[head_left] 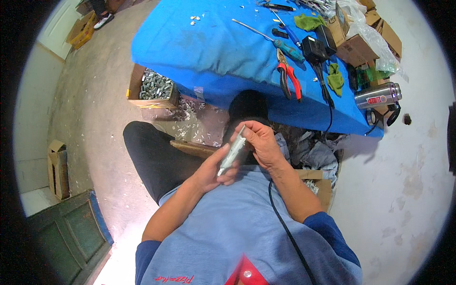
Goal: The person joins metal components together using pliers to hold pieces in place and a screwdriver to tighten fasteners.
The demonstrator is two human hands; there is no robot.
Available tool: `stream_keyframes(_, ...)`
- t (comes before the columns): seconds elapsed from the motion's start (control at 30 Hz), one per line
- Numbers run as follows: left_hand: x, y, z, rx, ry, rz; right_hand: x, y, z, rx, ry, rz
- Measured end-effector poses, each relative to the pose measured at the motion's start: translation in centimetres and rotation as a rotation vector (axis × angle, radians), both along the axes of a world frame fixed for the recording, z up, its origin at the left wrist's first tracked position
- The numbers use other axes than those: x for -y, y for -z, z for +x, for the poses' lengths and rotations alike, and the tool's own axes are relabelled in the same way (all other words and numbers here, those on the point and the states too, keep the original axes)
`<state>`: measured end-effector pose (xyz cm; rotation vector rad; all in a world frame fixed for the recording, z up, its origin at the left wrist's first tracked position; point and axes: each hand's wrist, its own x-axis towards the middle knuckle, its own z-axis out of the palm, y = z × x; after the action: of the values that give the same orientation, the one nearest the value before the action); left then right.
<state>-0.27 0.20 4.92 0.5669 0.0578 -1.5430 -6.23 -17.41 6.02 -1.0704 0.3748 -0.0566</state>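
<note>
Over my lap, both hands hold a slim, pale white-and-silver elongated part, tilted with its upper end away to the right. My left hand wraps round its lower half, fingers behind it. At the upper end, my right hand is closed with thumb and fingertips pinching it. The part is slightly blurred, so its exact kind cannot be made out. A brown wooden piece lies across my lap beside my hands. A black cable runs down over my shirt.
A blue-covered table stands ahead, bearing red-handled pliers, a teal screwdriver and a black power adapter. A steel flask is at its right. On the floor sits a cardboard box of small metal parts, others scattered around it.
</note>
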Motion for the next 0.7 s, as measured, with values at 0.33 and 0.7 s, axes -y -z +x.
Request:
stream_keyframes(0.33, -0.3, 0.9, 0.1, -0.039, -0.156, 0.165, -1.9, -0.8, -0.3, -0.109, 0.032, 0.033)
stream_keyframes(0.7, -0.1, 0.3, 0.0, 0.118, -0.167, 0.185, -2.2, -1.3, 0.1, -0.204, -0.007, -0.298)
